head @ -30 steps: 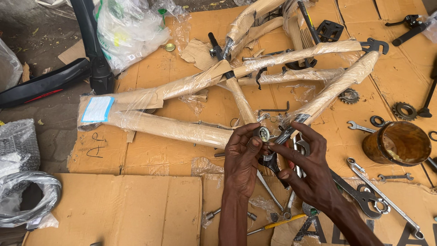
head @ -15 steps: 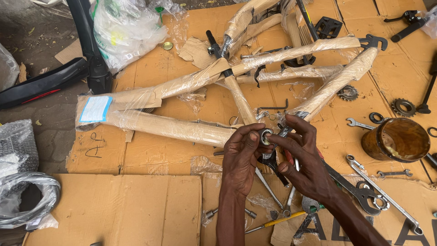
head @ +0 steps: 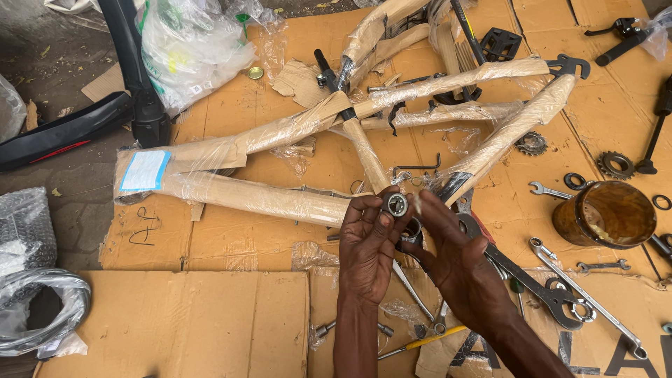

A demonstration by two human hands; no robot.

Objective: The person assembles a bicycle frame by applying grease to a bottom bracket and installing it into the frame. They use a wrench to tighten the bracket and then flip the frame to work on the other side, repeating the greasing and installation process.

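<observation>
My left hand [head: 367, 241] pinches round bearing cup [head: 396, 204]; right hand [head: 458, 262] fingers curled beside it. Wrapped bike frame [head: 336, 140] behind, wrenches [head: 560, 297] right. Cup raised higher than before.

Brown pot [head: 605, 214], wrenches [head: 584, 297], sprocket [head: 616, 165]

One wrapped bicycle frame [head: 336, 140], two sprockets [head: 615, 164], one jar [head: 605, 213].
</observation>
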